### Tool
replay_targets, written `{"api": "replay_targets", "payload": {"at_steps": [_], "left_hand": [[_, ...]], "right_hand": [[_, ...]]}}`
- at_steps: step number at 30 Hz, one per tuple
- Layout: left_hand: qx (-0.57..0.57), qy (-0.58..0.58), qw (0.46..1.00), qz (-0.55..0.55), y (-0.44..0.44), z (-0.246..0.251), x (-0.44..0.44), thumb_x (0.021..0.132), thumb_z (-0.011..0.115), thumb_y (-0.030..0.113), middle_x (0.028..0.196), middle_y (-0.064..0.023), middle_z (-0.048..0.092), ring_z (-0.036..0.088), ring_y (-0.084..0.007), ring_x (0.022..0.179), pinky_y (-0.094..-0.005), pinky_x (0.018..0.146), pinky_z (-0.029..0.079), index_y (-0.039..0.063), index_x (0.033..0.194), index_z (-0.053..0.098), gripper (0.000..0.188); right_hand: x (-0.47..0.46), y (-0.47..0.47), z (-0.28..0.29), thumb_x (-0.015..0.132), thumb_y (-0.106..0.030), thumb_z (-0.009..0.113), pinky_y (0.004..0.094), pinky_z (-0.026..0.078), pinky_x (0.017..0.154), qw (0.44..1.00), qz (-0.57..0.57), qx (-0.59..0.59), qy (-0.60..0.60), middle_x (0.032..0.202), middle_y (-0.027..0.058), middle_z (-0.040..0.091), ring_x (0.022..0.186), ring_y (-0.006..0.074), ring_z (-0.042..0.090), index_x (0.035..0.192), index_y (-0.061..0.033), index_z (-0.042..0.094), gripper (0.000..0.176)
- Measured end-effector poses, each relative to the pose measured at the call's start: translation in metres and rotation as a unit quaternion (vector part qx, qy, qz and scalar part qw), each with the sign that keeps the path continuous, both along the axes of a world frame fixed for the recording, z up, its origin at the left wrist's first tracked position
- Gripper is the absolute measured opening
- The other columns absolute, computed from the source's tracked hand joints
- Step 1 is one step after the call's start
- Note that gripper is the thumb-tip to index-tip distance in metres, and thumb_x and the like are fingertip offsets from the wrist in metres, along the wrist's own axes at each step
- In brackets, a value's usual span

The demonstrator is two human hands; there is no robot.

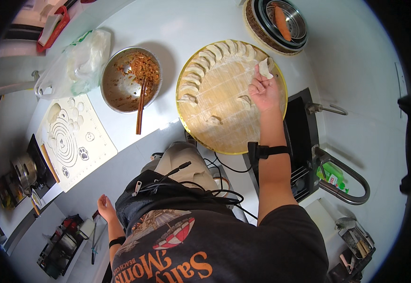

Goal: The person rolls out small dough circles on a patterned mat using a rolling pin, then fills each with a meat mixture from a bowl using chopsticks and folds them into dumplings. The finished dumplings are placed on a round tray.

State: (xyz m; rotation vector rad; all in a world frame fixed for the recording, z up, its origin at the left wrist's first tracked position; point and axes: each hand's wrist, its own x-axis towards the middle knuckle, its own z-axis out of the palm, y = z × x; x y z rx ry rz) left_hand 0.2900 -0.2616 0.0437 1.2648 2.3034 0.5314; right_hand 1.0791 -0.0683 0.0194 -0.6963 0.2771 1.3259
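Note:
My right hand (pixel 264 92) is over the right side of a round floured tray with a yellow rim (pixel 226 131), its fingers on a folded dumpling (pixel 266 68) near the tray's upper right edge. Several dumplings (pixel 207 56) stand in an arc along the far and left rim. Two more, one by my right wrist (pixel 244 102) and one lower left (pixel 214 121), lie apart. My left hand (pixel 106 208) hangs low beside my body, away from the counter, fingers loosely curled, with nothing seen in it. A metal bowl (pixel 107 88) holds minced filling (pixel 144 69), with wooden chopsticks (pixel 140 113) across its rim.
Left of the bowl are a plastic bag (pixel 85 67) and a printed mat (pixel 99 141) with dough pieces (pixel 76 115) and a wooden stick (pixel 50 163). A sink with a faucet (pixel 362 184) adjoins the tray. Nested bowls (pixel 251 21) holding a carrot (pixel 282 23) stand at the back right.

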Motion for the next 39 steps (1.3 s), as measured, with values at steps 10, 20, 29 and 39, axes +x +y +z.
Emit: {"api": "replay_targets", "payload": {"at_steps": [10,20,29,39], "left_hand": [[-0.008,0.021,1.000,-0.002,0.000,-0.003,-0.003,0.101,0.068,0.007,0.112,-0.0100,0.073,0.070,-0.0165,0.101,-0.0316,0.094,0.056,-0.003,0.120,0.068,0.022],[0.038,-0.001,0.999,0.027,0.032,0.027,0.042,0.104,0.065,0.008,0.110,-0.0096,0.074,0.068,-0.0159,0.103,-0.0308,0.097,0.053,-0.005,0.116,0.069,0.019],[0.192,-0.067,0.947,-0.250,0.191,0.207,0.235,0.099,0.065,-0.003,0.109,-0.0107,0.074,0.068,-0.0207,0.104,-0.0325,0.102,0.049,-0.003,0.110,0.073,0.013],[0.197,0.022,0.796,-0.572,0.197,0.268,0.368,0.079,0.074,0.007,0.089,0.0032,0.061,0.064,-0.0150,0.089,-0.0436,0.108,0.044,0.022,0.135,0.073,0.058]], "right_hand": [[-0.009,-0.007,0.017,0.107,-0.034,0.057,0.0240,0.033,0.059,0.992,0.074,0.093,0.031,0.116,0.0052,0.076,0.058,0.0082,0.040,0.132,-0.0059,0.066,0.038],[-0.093,-0.004,0.070,0.103,-0.033,0.065,0.0254,0.036,0.062,0.946,0.191,0.243,0.101,0.114,0.0078,0.076,0.062,0.0096,0.046,0.134,-0.0097,0.065,0.039],[-0.177,-0.011,0.126,0.105,-0.033,0.064,0.0264,0.038,0.069,0.898,0.301,0.282,0.152,0.121,0.0124,0.074,0.074,0.0121,0.050,0.140,-0.0088,0.063,0.043],[-0.203,-0.016,0.152,0.105,-0.029,0.067,0.0249,0.045,0.069,0.903,0.308,0.290,0.077,0.124,0.0159,0.070,0.076,0.0109,0.054,0.138,-0.0072,0.063,0.040]]}}
